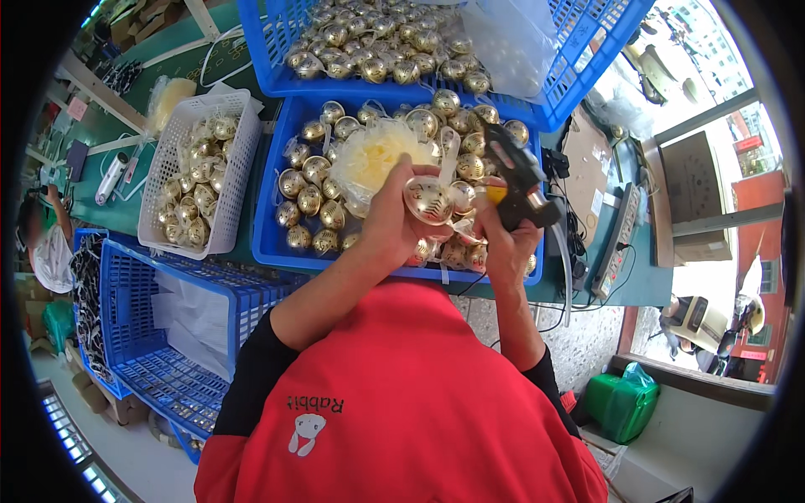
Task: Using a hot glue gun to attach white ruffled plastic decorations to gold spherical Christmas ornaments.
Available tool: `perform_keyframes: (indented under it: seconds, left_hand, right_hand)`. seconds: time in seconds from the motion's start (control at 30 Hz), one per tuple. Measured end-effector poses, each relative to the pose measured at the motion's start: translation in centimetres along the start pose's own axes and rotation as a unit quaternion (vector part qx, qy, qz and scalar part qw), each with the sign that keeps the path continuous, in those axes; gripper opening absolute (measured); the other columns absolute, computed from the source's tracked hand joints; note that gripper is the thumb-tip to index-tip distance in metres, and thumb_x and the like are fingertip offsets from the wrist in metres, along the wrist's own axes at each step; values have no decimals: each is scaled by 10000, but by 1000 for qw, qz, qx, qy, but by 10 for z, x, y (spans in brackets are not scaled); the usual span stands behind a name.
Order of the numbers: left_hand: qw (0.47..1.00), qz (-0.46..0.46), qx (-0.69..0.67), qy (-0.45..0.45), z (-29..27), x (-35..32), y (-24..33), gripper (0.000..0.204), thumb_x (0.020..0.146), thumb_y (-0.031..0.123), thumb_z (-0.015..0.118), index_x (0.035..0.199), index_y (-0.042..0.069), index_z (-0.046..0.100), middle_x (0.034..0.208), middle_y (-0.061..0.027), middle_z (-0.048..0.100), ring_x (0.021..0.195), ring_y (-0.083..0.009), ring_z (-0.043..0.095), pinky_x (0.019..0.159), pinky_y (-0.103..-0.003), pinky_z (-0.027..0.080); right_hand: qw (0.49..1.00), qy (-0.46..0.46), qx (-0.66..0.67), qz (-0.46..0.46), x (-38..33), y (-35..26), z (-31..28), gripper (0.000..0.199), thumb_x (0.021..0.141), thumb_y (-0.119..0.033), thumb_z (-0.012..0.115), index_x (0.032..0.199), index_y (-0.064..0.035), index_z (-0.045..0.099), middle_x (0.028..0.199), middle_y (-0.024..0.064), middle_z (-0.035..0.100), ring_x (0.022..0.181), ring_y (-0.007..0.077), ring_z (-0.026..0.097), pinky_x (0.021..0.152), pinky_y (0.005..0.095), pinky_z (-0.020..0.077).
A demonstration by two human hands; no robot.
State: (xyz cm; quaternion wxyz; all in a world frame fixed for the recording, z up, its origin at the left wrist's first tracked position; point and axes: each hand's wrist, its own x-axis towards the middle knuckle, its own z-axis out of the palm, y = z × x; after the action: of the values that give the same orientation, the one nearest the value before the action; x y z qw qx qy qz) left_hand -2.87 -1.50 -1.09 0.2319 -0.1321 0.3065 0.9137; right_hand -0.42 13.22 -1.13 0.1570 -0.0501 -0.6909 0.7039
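Note:
My left hand (388, 216) holds a shiny gold ball ornament (428, 201), its fingers closed around the ball. A clear strip (449, 156) stands up beside the ball. In my right hand (508, 251) is a black hot glue gun (518, 172) with a yellow part. Its nozzle end is close to the held ornament; whether they touch I cannot tell. Both hands are above a blue tray (265, 225) full of gold balls (309, 199). A bunch of pale yellow, translucent pieces in plastic (374, 157) lies in the tray beside my left hand.
Behind the tray stands a blue crate (579, 63) heaped with more gold balls. A white basket (157, 194) of balls is on the left. Blue crates (134, 323) stand at lower left. A power strip (616, 239) and cables lie on the green table (650, 283) at right.

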Motion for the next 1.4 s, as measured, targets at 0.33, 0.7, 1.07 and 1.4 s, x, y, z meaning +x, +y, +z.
perform_keyframes:
  seconds: [0.33, 0.7, 1.07, 1.4]
  left_hand:
    - [988, 127, -10, -89, 4, 0, 16, 344, 870, 248, 475, 1141, 39, 440, 997, -91, 538, 912, -232, 569, 789, -453, 504]
    - [985, 131, -15, -112, 1, 1, 14, 305, 877, 154, 455, 1164, 61, 411, 841, 3, 527, 655, -85, 592, 771, -442, 509]
    - [970, 190, 87, -125, -3, 3, 16, 375, 902, 189, 484, 1220, 27, 369, 989, -71, 588, 909, -140, 589, 772, -366, 518]
    - [969, 172, 71, -162, -6, 3, 28, 430, 919, 246, 465, 1256, 3, 357, 1118, -133, 547, 1018, -234, 568, 848, -428, 502]
  right_hand:
    - [996, -67, 48, 20, -24, 0, -10, 270, 747, 94, 570, 996, -8, 551, 625, 42, 529, 446, 82, 463, 397, 207, 346]
    - [990, -78, 70, 90, -20, 4, -8, 266, 753, 33, 626, 1007, -10, 558, 635, 16, 558, 486, 56, 490, 417, 186, 360]
    - [996, -66, -11, 51, -13, 13, -5, 217, 773, 21, 600, 983, -15, 560, 582, 22, 528, 434, 57, 452, 374, 189, 317]
    - [983, -112, 76, 121, -7, -9, -2, 215, 772, 30, 539, 986, 11, 526, 521, 26, 478, 393, 77, 418, 360, 205, 292]
